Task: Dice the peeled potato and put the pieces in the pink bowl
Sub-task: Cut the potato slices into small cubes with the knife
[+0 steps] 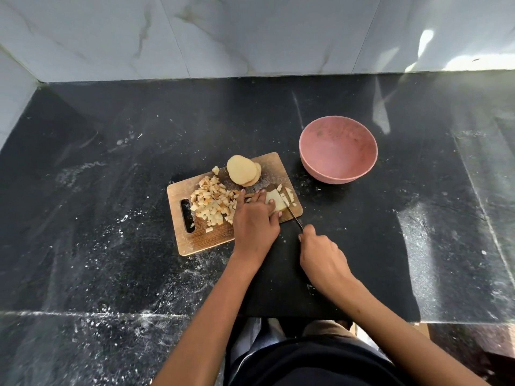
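We are midway: our left hand (255,218) pins a potato slab (275,200), our right hand (320,252) grips the knife (294,217); diced pile (213,203) waits, slices (243,171) uncut, pink bowl (338,149) empty.

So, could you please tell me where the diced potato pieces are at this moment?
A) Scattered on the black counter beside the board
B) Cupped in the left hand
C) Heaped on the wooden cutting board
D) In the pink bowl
C: the diced pieces lie in a heap on the wooden cutting board, while the pink bowl holds none.
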`<act>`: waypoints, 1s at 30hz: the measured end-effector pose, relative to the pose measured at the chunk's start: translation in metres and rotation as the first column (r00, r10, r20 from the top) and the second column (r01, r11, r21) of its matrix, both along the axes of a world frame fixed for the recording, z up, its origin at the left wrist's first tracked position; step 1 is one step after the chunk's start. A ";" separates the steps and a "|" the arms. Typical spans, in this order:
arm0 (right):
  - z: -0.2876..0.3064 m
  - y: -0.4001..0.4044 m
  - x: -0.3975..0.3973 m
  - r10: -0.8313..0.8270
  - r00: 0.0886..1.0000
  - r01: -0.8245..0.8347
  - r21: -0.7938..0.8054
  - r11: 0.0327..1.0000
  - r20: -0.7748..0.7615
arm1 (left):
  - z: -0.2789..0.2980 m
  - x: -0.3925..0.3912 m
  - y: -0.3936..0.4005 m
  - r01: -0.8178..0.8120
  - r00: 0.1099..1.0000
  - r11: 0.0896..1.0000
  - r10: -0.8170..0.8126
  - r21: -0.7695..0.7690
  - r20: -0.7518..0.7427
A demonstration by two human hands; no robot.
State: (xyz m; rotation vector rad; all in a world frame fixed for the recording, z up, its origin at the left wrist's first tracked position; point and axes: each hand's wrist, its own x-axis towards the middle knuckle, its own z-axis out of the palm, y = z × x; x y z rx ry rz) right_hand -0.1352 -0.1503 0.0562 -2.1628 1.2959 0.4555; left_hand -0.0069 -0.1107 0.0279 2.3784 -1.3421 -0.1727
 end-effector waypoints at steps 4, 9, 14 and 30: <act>0.002 0.009 -0.023 0.008 1.000 -0.008 -0.002 1.000 0.004 | -0.001 0.001 0.000 0.002 1.000 1.000 -0.002 0.010 0.000; 0.004 -0.004 -0.010 -0.010 0.997 0.009 0.012 1.000 0.072 | 0.000 0.001 0.001 0.005 1.000 1.000 -0.005 0.004 -0.014; 0.008 -0.016 0.009 0.000 0.992 0.003 -0.023 1.000 0.123 | 0.001 0.002 0.001 0.017 1.000 1.000 -0.017 0.005 -0.014; -0.005 0.002 -0.001 0.051 0.998 -0.051 -0.016 0.999 -0.043 | -0.005 -0.001 0.000 -0.008 1.000 1.000 0.008 -0.027 0.009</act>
